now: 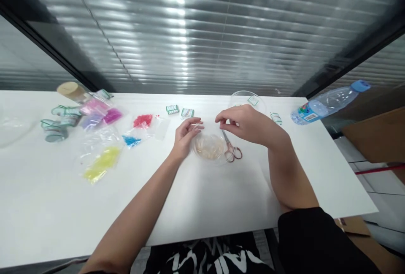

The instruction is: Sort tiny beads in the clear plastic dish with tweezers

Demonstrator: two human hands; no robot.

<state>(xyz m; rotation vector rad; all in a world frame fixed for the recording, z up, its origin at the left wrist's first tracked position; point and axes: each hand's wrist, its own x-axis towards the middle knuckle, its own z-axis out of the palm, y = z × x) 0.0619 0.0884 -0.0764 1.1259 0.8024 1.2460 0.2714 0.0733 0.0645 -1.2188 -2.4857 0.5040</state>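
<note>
My left hand (186,137) is closed, its fingertips bent together just beyond the left rim of a small see-through dish (207,146) with pale, yellowish pieces in it. My right hand (242,123) hovers to the right of the dish, thumb and fingers pinched. Whatever either hand holds is too small or thin to make out. Below the right fingertips lies a pair of scissors (232,152) with reddish-brown handles, blades pointing away from me, beside the dish.
Bags of red pieces (143,120), blue pieces (131,140) and yellow pieces (103,164) lie left. Pink and purple bags (98,113) sit near a wooden-lidded jar (74,91). Small green-and-white wrapped packs (172,109) are at the back. A water bottle (327,103) lies right.
</note>
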